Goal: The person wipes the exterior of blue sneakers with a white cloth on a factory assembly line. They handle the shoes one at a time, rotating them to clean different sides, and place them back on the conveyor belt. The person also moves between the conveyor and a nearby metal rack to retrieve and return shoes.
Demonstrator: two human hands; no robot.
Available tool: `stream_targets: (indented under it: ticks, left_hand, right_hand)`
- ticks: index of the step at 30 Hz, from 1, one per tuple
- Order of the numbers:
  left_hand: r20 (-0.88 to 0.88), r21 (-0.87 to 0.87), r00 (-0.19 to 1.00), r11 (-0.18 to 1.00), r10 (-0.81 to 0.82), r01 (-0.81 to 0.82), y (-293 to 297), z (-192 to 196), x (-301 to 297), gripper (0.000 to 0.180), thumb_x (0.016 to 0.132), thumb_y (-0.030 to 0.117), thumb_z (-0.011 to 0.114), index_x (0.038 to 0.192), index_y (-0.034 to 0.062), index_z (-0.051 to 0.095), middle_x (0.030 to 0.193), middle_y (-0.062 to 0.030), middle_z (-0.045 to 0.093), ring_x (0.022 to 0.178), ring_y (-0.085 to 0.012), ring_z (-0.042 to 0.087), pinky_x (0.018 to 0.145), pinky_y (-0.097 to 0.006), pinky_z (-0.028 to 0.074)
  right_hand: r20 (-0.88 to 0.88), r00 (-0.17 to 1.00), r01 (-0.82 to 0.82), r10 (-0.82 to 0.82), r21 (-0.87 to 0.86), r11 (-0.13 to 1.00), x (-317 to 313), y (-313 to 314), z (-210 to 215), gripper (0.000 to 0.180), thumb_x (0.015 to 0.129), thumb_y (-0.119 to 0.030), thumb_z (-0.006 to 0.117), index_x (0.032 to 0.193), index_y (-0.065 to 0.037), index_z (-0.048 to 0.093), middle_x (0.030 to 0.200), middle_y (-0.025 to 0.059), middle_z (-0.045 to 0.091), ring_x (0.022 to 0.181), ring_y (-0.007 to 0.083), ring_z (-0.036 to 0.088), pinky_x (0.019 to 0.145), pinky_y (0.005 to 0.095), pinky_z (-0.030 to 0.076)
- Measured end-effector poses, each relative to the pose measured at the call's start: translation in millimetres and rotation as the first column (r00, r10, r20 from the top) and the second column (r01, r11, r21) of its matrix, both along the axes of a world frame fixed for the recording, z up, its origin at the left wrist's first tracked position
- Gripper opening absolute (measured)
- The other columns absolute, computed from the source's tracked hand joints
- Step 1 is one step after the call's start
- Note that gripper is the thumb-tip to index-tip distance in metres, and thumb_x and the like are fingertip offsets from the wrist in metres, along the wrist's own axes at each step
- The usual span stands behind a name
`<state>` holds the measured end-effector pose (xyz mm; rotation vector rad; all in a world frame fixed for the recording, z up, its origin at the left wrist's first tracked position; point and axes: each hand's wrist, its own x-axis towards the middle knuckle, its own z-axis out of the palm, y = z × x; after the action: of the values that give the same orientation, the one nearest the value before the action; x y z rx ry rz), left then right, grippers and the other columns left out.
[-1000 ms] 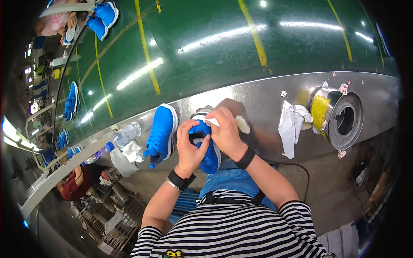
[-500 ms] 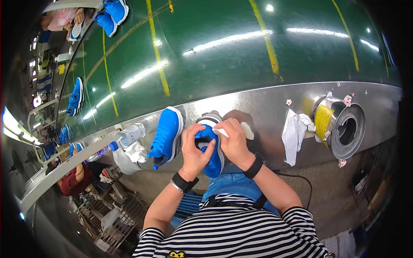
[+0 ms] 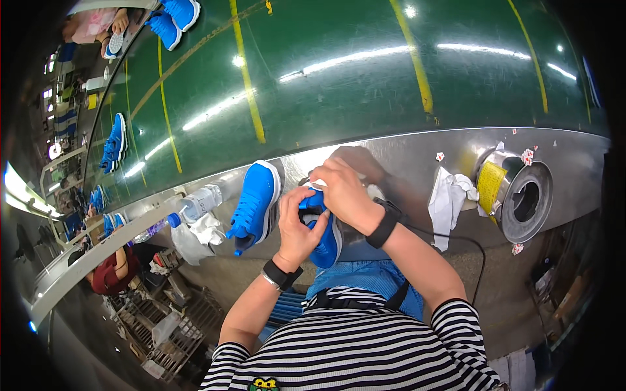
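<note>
A blue sneaker with a white sole stands in front of me at the metal ledge, its opening toward me. My left hand grips its collar, fingers and thumb bent round the opening. Over the tongue and lace area, my right hand is closed on a small white piece that looks like cloth or paper; most of it is hidden by the fingers. Just left of my left hand lies a second blue sneaker, which neither hand touches.
Beyond the metal ledge runs a green conveyor belt with yellow lines and more blue sneakers. On the ledge are a white cloth, a round metal container and a plastic bottle. Other people work at far left.
My right hand has moved left and across the sneaker's tongue, taking the white piece along. My left hand keeps its hold. The belt's yellow lines have shifted slightly right.
</note>
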<state>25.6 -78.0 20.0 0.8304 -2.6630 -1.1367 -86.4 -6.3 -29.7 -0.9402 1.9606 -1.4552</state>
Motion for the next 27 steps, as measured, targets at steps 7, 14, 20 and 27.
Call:
stream_targets:
  ticks: [7,14,20,27]
  left_hand:
    - [-0.007,0.0,1.0,1.0,0.012,-0.012,0,-2,2,0.043,0.063,0.003,0.069,0.102,0.0048,0.05,0.102,-0.0161,0.052,0.097,-0.0327,0.05,0.084,-0.038,0.041]
    - [0.006,0.002,1.0,1.0,0.014,-0.014,-1,-3,2,0.044,0.063,0.003,0.069,0.102,0.0052,0.05,0.104,-0.0162,0.051,0.097,-0.0328,0.049,0.085,-0.038,0.04]
    - [0.013,-0.01,1.0,1.0,0.012,-0.012,-1,-2,3,0.044,0.063,0.003,0.069,0.103,0.0052,0.049,0.103,-0.0159,0.051,0.098,-0.0325,0.049,0.085,-0.038,0.04]
    - [0.008,0.003,1.0,1.0,0.004,-0.004,-1,-3,3,0.045,0.064,0.003,0.069,0.104,0.005,0.049,0.104,-0.0158,0.051,0.098,-0.0322,0.049,0.085,-0.037,0.04]
  right_hand:
    - [0.065,0.976,0.215,-0.209,-0.106,0.971,29,36,-1,0.015,0.067,0.005,0.055,0.079,-0.002,0.06,0.076,0.0104,0.054,0.077,0.0295,0.05,0.067,0.0359,0.042]
    - [0.055,0.971,0.24,-0.234,-0.129,0.962,19,16,0,0.02,0.063,0.008,0.054,0.079,-0.001,0.06,0.077,0.0102,0.054,0.076,0.0286,0.051,0.065,0.0351,0.042]
    - [0.097,0.941,0.335,-0.324,-0.135,0.933,42,35,-3,0.02,0.064,0.009,0.053,0.079,-0.002,0.06,0.076,0.0099,0.056,0.075,0.0284,0.051,0.065,0.0348,0.042]
    - [0.057,0.958,0.285,-0.28,-0.174,0.943,25,22,-2,0.021,0.063,0.009,0.053,0.079,-0.002,0.06,0.073,0.01,0.054,0.073,0.0288,0.051,0.066,0.035,0.043]
